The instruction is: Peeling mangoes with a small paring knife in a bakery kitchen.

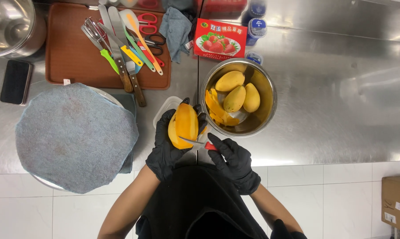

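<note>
At the far left of the steel tabletop [332,110] a dark phone [16,82] lies flat beside a large metal pot [12,24], well out of the wet work. Next to it a round board covered with a grey-blue cloth [74,137] sits near the front edge, the cloth likely there to keep the surface dry and non-slip. Behind it a brown tray [71,53] gathers the tools in one heap: knives, peelers, spatulas and red-handled scissors [149,26], all laid within reach. Toward the middle, the left hand [167,148], in a black glove, has its fingers [164,124] wrapped around a partly peeled mango [183,126], held upright over the tabletop edge so the bare orange flesh faces the blade. The right hand [235,161], also gloved, has its fingers closed on a small red-handled knife [200,143], whose blade lies against the lower part of the fruit. Just right of the mango a steel bowl [267,95] holds three whole mangoes [230,81] and a pile of peel strips [215,108], close enough for peelings to drop straight in. Behind the bowl stands a red box with strawberries pictured on it [220,39].
</note>
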